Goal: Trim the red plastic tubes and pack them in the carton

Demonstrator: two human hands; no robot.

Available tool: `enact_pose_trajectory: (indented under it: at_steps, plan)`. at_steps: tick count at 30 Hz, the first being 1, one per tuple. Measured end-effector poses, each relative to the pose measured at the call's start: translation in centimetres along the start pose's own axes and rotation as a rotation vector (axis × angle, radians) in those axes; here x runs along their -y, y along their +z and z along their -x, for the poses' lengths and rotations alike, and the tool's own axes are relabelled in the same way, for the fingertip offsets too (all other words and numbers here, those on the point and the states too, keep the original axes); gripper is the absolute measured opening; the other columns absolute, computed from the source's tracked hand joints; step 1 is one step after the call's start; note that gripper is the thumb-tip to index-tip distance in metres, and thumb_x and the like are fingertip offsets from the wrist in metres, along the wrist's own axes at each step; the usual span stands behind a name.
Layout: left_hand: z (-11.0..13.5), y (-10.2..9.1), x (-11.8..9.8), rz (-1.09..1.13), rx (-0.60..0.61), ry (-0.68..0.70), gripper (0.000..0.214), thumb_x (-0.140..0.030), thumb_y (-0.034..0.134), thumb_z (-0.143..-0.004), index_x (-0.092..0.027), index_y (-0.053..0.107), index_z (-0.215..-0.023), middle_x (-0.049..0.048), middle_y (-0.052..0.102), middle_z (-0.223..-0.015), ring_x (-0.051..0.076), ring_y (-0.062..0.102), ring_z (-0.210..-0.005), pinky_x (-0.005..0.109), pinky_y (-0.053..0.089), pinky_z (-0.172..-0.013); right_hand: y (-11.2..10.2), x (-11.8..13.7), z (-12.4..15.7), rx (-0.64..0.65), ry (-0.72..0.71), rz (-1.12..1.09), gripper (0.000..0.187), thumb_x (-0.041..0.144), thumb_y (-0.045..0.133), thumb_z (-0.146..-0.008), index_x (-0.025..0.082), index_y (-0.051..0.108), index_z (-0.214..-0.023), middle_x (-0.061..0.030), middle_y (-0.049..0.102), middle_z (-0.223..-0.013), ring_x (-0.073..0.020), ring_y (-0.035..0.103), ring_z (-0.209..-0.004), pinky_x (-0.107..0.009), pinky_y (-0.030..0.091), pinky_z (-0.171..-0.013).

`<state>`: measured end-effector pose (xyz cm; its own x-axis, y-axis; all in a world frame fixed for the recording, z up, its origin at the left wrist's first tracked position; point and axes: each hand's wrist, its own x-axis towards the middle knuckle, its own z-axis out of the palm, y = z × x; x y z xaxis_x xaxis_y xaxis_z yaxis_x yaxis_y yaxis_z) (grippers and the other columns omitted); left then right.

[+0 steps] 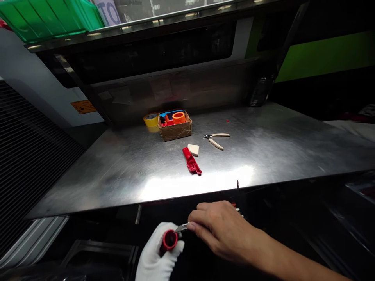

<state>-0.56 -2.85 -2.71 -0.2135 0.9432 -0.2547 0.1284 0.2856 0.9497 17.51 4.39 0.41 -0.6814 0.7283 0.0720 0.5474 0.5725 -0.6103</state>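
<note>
Red tube [169, 241] held in gloved left hand [155, 253], mouth toward camera, this side of the bench's [117, 164] near edge. Bare right hand [218, 227] pinches a blade [181, 227] at its rim; light, shallow strokes angled off the left hand seem best. Metal spreads wide either side of red part [191, 160]; box [175, 132] behind.

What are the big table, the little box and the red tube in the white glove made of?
The table looks like metal: grey, scratched, throwing back bright glare. The box seems dull cardboard, brown with rough edges. The red tube is probably smooth plastic, evenly coloured and slightly shiny.
</note>
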Motion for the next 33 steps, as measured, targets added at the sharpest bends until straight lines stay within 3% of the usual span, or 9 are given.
enact_pose_trajectory:
  at_steps: [4, 8, 13, 17, 19, 22, 25, 29, 33]
  plan:
    - [-0.3, 0.3, 0.8, 0.065, -0.137, 0.074, 0.020, -0.038, 0.075, -0.069, -0.023, 0.067, -0.081, -0.0023, 0.062, -0.072, 0.017, 0.056, -0.070, 0.024, 0.046, -0.068, 0.6, 0.4, 0.4, 0.015, 0.026, -0.060, 0.026, 0.033, 0.042, -0.098, 0.022, 0.058, -0.081, 0.0034, 0.060, -0.078, -0.0094, 0.052, -0.065, -0.023, 0.031, -0.059]
    - [-0.4, 0.6, 0.9, 0.091, -0.166, 0.097, 0.018, -0.035, 0.075, -0.069, -0.023, 0.067, -0.080, -0.0033, 0.061, -0.069, 0.015, 0.055, -0.063, 0.022, 0.044, -0.057, 0.8, 0.5, 0.3, 0.009, 0.026, -0.113, 0.024, 0.032, 0.041, -0.099, 0.024, 0.059, -0.084, 0.0042, 0.060, -0.079, -0.0093, 0.053, -0.067, -0.022, 0.032, -0.060]
    - [-0.1, 0.9, 0.6, 0.098, -0.230, 0.077, 0.022, -0.039, 0.074, -0.070, -0.023, 0.068, -0.083, -0.0020, 0.067, -0.080, 0.018, 0.062, -0.079, 0.023, 0.048, -0.076, 1.3, 0.7, 0.1, -0.055, 0.077, -0.090, 0.028, 0.032, 0.039, -0.099, 0.022, 0.058, -0.082, 0.0027, 0.058, -0.077, -0.0102, 0.052, -0.066, -0.024, 0.031, -0.059]
    - [-0.2, 1.1, 1.2, 0.174, -0.311, -0.019, 0.037, -0.041, 0.079, -0.063, -0.021, 0.067, -0.092, 0.0007, 0.070, -0.090, 0.023, 0.065, -0.089, 0.027, 0.052, -0.079, 1.6, 1.4, 0.5, 0.056, 0.039, -0.185, 0.024, 0.030, 0.044, -0.097, 0.021, 0.058, -0.079, 0.0038, 0.059, -0.076, -0.0094, 0.052, -0.065, -0.023, 0.032, -0.059]
    - [-0.4, 1.0, 1.4, 0.162, -0.262, -0.027, 0.038, -0.042, 0.078, -0.064, -0.021, 0.067, -0.094, 0.0020, 0.070, -0.089, 0.025, 0.065, -0.090, 0.030, 0.053, -0.078, 1.3, 1.3, 0.6, 0.090, 0.040, -0.269, 0.022, 0.034, 0.047, -0.096, 0.022, 0.058, -0.080, 0.0048, 0.060, -0.076, -0.0090, 0.053, -0.066, -0.021, 0.032, -0.059]
    - [-0.6, 0.6, 1.4, 0.082, -0.152, 0.012, 0.034, -0.046, 0.071, -0.070, -0.022, 0.068, -0.093, 0.0037, 0.070, -0.088, 0.026, 0.066, -0.089, 0.033, 0.053, -0.080, 0.6, 0.7, 0.1, 0.004, 0.137, -0.307, 0.023, 0.040, 0.054, -0.091, 0.020, 0.055, -0.079, 0.0048, 0.059, -0.073, -0.0096, 0.052, -0.065, -0.021, 0.031, -0.057]
    - [-0.9, 0.5, 1.1, -0.016, -0.085, 0.071, 0.029, -0.045, 0.068, -0.074, -0.024, 0.069, -0.094, 0.0034, 0.070, -0.088, 0.025, 0.066, -0.091, 0.033, 0.051, -0.085, 0.2, 0.0, -0.7, -0.039, 0.172, -0.296, 0.010, 0.028, 0.056, -0.087, 0.020, 0.056, -0.080, 0.0045, 0.059, -0.072, -0.0100, 0.052, -0.065, -0.021, 0.031, -0.056]
    - [-1.1, 0.5, 1.5, -0.076, 0.031, 0.163, 0.025, -0.036, 0.065, -0.077, -0.027, 0.071, -0.099, 0.0049, 0.069, -0.102, 0.026, 0.064, -0.097, 0.035, 0.051, -0.088, 0.3, -0.2, -1.5, 0.038, 0.123, -0.289, 0.007, 0.027, 0.060, -0.080, 0.022, 0.060, -0.084, 0.0040, 0.061, -0.077, -0.0113, 0.053, -0.069, -0.021, 0.031, -0.058]
    - [-1.0, 0.5, 2.8, -0.163, 0.003, 0.243, 0.033, -0.022, 0.065, -0.070, -0.031, 0.072, -0.101, 0.0048, 0.068, -0.113, 0.028, 0.059, -0.110, 0.041, 0.042, -0.102, 0.7, 0.1, -1.7, 0.123, 0.114, -0.187, 0.007, 0.026, 0.061, -0.075, 0.020, 0.058, -0.074, 0.0033, 0.059, -0.070, -0.0110, 0.051, -0.062, -0.021, 0.028, -0.052]
